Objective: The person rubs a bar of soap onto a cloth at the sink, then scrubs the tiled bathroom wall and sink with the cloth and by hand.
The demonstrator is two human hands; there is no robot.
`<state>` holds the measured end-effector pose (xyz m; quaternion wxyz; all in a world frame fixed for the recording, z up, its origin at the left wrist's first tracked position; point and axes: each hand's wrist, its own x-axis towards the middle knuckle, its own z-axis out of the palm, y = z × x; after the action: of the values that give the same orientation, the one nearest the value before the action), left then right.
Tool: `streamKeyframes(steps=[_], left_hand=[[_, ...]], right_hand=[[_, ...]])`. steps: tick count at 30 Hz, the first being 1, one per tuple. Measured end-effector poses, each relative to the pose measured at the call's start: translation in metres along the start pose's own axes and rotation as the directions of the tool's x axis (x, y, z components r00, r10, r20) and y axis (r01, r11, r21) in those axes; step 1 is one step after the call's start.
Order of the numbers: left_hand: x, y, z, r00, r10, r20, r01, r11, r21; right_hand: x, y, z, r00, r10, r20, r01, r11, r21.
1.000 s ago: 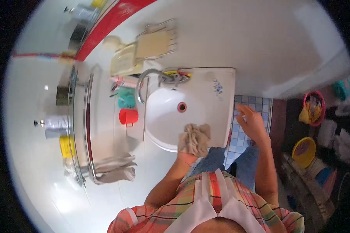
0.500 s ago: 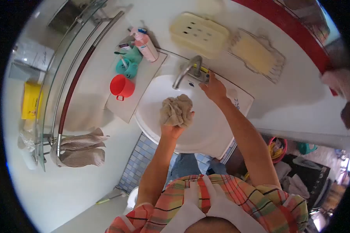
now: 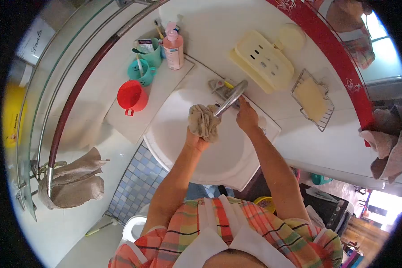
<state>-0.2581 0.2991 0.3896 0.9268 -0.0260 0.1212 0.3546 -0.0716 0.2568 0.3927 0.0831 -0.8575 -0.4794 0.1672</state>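
A crumpled beige cloth (image 3: 204, 122) rests in my left hand (image 3: 196, 140), with the fingers closed round it from below. It is held over the white washbasin (image 3: 163, 142), right at the outlet of the chrome tap (image 3: 233, 97). My right hand (image 3: 248, 118) is at the right side of the tap's base, its fingers closed around the tap handle, which is mostly hidden by the fingers and spout. Whether water runs cannot be made out.
Left of the basin, a ledge holds a red mug (image 3: 132, 96), a teal cup (image 3: 141, 71) with a toothbrush, and a pink pump bottle (image 3: 174, 50). Cream soap dish (image 3: 265, 61) and wire rack (image 3: 313, 99) hang behind. Grey towels (image 3: 78, 183) hang at left.
My view has shifted and tilted. The cloth in my left hand has come closer to the tap's outlet. My right hand stays by the tap, its fingers now more curled in.
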Motion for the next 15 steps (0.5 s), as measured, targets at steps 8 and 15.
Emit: streamKeyframes(steps=[8,15], left_hand=[[-0.01,0.005,-0.004,0.986,-0.05,-0.157,0.059,0.997,0.05],[-0.034,-0.003,-0.023,0.922,-0.06,-0.382,0.208,0.91,0.358]], right_hand=[[-0.003,-0.007,-0.011,0.997,-0.011,0.07,0.025,0.977,-0.213],[0.008,-0.009,0.028,0.992,-0.1,-0.071,0.085,0.979,-0.186]])
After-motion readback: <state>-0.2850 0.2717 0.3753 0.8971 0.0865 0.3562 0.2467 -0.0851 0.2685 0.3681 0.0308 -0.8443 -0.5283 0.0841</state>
